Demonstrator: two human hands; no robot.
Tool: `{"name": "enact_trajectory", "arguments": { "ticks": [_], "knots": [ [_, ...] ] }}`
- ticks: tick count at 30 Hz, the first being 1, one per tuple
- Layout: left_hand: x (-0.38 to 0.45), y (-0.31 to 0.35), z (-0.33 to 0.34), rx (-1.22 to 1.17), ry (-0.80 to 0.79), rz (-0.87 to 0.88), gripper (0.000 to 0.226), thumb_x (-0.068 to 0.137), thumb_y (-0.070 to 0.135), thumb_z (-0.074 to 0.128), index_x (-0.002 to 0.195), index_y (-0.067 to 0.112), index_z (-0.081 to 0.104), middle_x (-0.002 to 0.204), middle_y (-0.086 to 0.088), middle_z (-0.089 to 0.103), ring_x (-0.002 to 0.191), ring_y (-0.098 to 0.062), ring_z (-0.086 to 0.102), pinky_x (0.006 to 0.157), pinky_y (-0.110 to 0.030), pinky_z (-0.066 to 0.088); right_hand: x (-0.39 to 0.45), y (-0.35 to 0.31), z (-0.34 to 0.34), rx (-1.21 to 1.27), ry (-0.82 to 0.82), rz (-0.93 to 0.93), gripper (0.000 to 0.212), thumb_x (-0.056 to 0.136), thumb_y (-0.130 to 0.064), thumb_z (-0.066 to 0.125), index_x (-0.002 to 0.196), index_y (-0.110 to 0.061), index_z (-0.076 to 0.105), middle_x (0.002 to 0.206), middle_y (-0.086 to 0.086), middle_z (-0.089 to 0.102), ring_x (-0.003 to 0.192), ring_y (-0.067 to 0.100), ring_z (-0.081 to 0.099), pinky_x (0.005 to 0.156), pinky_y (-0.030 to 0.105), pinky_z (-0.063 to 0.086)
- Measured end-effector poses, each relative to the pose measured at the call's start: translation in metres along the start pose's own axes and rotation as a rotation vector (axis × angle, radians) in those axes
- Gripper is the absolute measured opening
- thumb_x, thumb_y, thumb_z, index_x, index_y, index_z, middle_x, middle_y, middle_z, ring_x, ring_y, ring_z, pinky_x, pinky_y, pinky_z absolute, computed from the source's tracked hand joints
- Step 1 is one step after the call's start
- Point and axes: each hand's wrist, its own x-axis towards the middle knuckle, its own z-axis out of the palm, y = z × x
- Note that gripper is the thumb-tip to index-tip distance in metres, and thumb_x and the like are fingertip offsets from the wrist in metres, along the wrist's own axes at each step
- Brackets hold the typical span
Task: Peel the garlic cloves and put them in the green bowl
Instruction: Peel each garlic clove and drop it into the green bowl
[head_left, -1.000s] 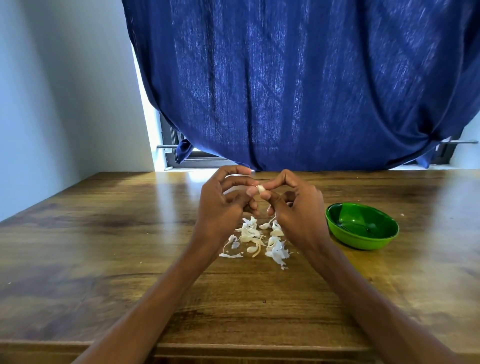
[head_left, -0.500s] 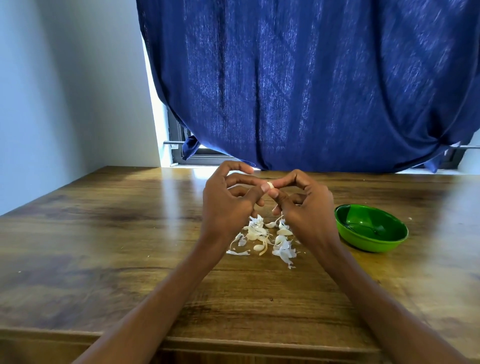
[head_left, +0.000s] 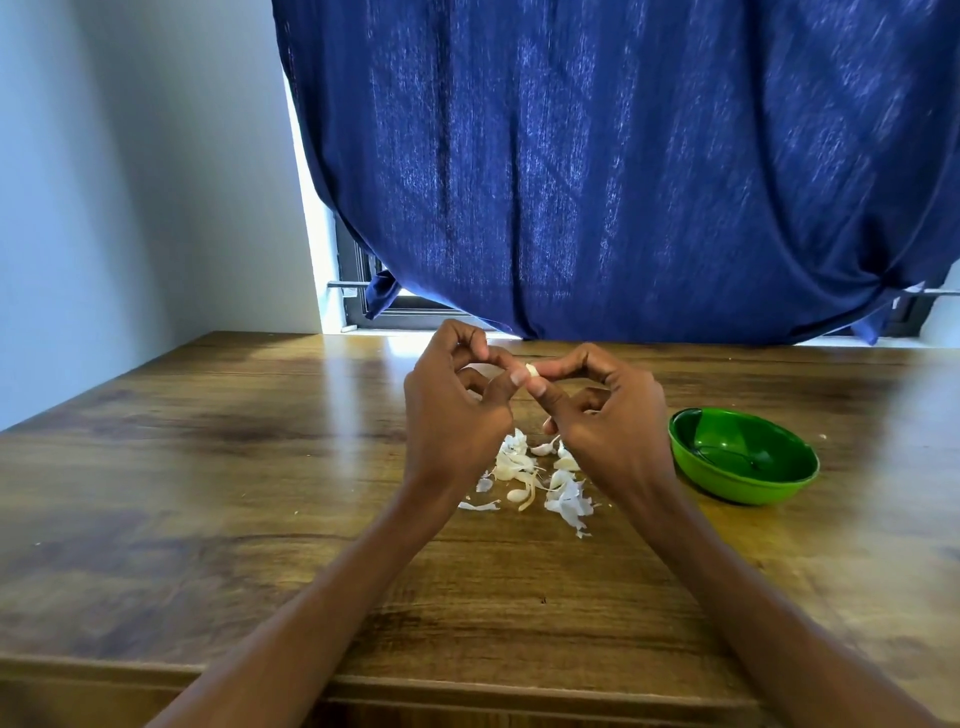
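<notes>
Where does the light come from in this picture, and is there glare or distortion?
Head view: daylight enters beside the dark blue cloth curtain; a bright glare streak lies on the glossy brown wooden table; the wide lens bows the curtain's edges.

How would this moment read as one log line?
step: peeling | left hand and right hand: pinch garlic clove | green bowl: no cloves visible | skins: on table

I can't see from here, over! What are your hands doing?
Left hand and right hand pinch one garlic clove above the peel pile. Green bowl has no cloves. Nothing blocking.
</notes>
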Motion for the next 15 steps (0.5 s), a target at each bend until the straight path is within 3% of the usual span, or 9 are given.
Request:
{"name": "enact_trajectory", "arguments": {
  "ticks": [3,8,15],
  "knots": [
    [-0.0003,-0.0007,0.0010,0.020,0.010,0.030,0.044,0.083,0.001,0.078,0.081,0.026,0.042,0.081,0.001,0.072,0.059,-0.012,0.064,0.058,-0.046,0.055,0.0005,0.0012,0.0007,0.047,0.007,0.026,0.011,0.084,-0.022,0.079,0.085,-0.027,0.069,0.087,-0.017,0.074,0.052,0.010,0.068,0.047,0.019,0.052],
    [-0.0013,0.0008,0.0028,0.038,0.027,0.083,0.044,0.083,-0.009,0.072,0.079,0.020,0.039,0.079,-0.002,0.070,0.058,-0.004,0.056,0.057,-0.017,0.044,0.0007,0.0039,0.0014,0.128,-0.006,0.083,0.011,0.083,-0.019,0.080,0.091,-0.018,0.074,0.090,-0.009,0.076,0.051,0.012,0.067,0.045,0.016,0.047],
    [0.0000,-0.0003,0.0005,0.044,0.005,0.129,0.044,0.085,-0.007,0.072,0.079,0.021,0.039,0.081,-0.005,0.068,0.062,-0.001,0.058,0.060,-0.015,0.047,0.0023,0.0038,-0.0024,0.246,-0.096,0.156,0.018,0.085,-0.024,0.075,0.100,-0.014,0.074,0.092,-0.004,0.076,0.054,0.012,0.066,0.043,0.019,0.047]
  ]
}}
